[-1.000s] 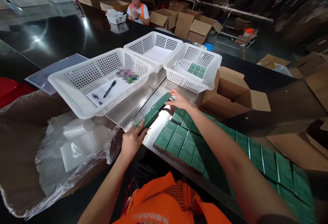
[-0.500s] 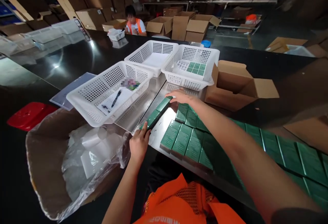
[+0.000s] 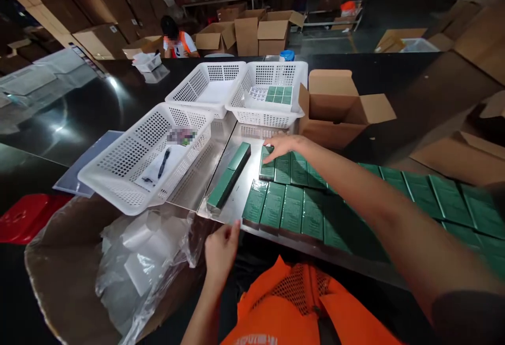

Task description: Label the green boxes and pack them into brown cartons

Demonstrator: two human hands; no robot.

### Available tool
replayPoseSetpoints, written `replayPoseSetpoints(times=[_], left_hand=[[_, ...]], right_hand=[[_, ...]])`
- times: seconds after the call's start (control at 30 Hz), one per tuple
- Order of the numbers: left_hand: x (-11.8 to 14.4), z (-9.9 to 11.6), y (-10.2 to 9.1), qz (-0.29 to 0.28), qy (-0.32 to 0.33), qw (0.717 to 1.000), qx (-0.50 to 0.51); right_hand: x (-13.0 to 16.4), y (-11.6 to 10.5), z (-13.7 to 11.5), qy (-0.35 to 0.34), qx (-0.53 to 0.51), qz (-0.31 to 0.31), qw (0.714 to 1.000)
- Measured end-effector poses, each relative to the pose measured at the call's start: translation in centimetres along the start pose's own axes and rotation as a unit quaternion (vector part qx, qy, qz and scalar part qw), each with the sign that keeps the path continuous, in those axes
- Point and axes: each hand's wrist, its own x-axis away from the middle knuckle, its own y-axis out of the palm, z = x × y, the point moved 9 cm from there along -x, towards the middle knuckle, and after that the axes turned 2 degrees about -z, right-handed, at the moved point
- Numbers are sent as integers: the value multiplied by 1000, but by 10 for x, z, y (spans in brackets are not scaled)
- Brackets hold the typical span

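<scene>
My right hand (image 3: 283,146) is at the left end of the back row of shrink-wrapped green boxes. Its fingers bend over the far end of one green box (image 3: 267,170), the thumb against it. My left hand (image 3: 220,247) is just off the table's near edge, fingers curled and thumb sticking out, with nothing visible in it. Between the hands and the white baskets, two narrow green boxes (image 3: 230,174) stand end to end on the metal tabletop, touched by neither hand. A front row of green boxes (image 3: 292,209) lies close to the table edge, partly in my arm's shadow.
A white basket (image 3: 118,163) holds a pen and papers; another basket (image 3: 205,83) holds white paper. Green-and-white sheets lie in a third basket (image 3: 266,116). An open carton (image 3: 335,130) stands right of it. Bottom left is a plastic-lined bin (image 3: 47,282). A person (image 3: 177,42) sits opposite.
Both hands have let go of the two end-to-end boxes, which stay on the table. My right hand has moved to the back row; my left has drawn back toward me. The view has turned right.
</scene>
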Motion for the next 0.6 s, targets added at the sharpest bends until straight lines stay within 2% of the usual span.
replayPoseSetpoints(times=[0.07, 0.1, 0.2, 0.27, 0.33, 0.43, 0.5, 0.6], left_hand=[[-5, 5, 33, -112, -30, 987, 107], [-8, 9, 45, -142, -42, 978, 148], [-16, 23, 54, -153, -47, 970, 185], [-16, 29, 42, -107, -32, 982, 153], [-12, 34, 20, -16, 2, 998, 62], [-3, 38, -7, 106, 36, 985, -128], [-3, 36, -12, 130, 28, 969, -209], [-10, 32, -12, 126, 18, 960, -251]], right_hand=[[0, 5, 2, 11, 0, -2, 1000], [0, 7, 1, 14, -1, 0, 1000], [2, 8, -6, 7, -7, 18, 1000], [4, 5, -12, -5, -18, 37, 999], [7, 0, -16, -21, -40, 67, 997], [8, -4, -22, -40, -83, 121, 988], [5, -1, -26, -44, -105, 145, 983], [-2, 11, -29, -44, -124, 150, 980]])
